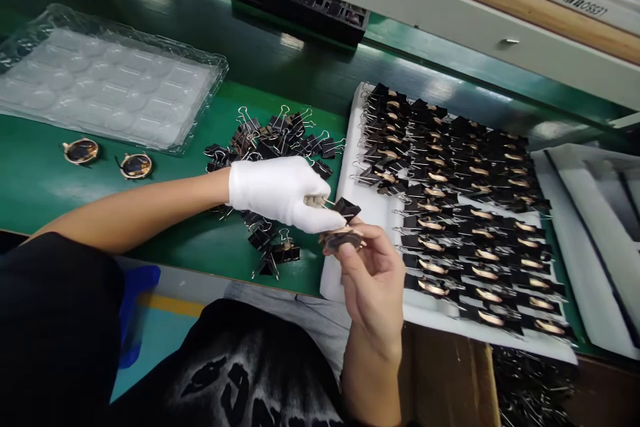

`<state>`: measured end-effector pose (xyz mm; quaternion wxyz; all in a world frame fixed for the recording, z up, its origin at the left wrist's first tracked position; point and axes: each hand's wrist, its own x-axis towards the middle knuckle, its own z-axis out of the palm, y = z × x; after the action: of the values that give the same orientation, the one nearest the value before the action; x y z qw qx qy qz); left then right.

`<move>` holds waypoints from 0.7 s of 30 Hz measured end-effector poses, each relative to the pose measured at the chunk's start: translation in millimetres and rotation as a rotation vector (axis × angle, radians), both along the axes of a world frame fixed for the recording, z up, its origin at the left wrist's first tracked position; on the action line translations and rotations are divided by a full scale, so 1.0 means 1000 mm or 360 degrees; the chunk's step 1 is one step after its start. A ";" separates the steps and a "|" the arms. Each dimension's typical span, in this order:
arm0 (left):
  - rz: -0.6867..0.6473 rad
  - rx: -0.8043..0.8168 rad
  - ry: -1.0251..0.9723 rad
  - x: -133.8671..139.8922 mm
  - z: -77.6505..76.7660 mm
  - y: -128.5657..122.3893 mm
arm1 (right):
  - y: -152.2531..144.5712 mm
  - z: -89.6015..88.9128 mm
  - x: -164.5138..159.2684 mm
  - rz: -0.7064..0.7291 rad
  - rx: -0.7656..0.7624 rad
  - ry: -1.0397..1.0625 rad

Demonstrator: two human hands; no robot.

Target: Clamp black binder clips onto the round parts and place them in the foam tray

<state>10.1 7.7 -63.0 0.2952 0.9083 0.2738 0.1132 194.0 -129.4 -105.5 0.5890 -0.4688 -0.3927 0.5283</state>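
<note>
My left hand (283, 192), in a white glove, grips the wire handles of a black binder clip (349, 209). Bare and pinching with thumb and fingers, my right hand (376, 280) holds a round, dark-faced piece that looks like a watch case (342, 241). The clip is right at the upper edge of this piece; whether its jaws are on it, I cannot tell. Behind and below my gloved hand lies a pile of loose binder clips (280, 133). Two more gold-rimmed watch cases, one of them this near one (135, 165), lie on the green mat to the left.
A white foam tray (333, 273) at right holds rows of clipped gold-rimmed pieces. A clear plastic tray (110, 90) lies at the upper left. At the back stands a black compartment box (300, 3) under a shelf. A box of black clips (533, 387) is below right.
</note>
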 end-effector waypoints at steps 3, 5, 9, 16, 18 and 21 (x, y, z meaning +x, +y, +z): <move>0.0031 -0.0071 -0.0028 -0.002 0.000 0.004 | 0.006 0.005 0.002 -0.0278 -0.0041 0.0265; 0.0018 -0.0060 -0.0028 -0.002 -0.001 0.004 | 0.009 0.006 0.004 -0.0417 -0.0077 0.0402; 0.0021 -0.0040 0.0032 0.001 0.000 0.000 | 0.008 0.004 0.005 -0.0361 -0.0040 0.0324; 0.0140 -0.0007 0.0011 0.005 0.007 -0.014 | 0.002 -0.006 -0.009 -0.0181 0.0158 0.0039; 0.0295 0.0043 -0.0167 0.009 0.006 -0.021 | 0.003 -0.008 -0.022 -0.0363 0.0224 -0.0017; 0.0553 0.0133 -0.0516 0.016 0.002 -0.031 | 0.005 -0.010 -0.046 -0.0574 0.0290 0.0045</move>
<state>26.5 -23.6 -61.3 0.2735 0.8290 0.3700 0.3179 148.1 -124.6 -115.7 0.7196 -0.4688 -0.3403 0.3829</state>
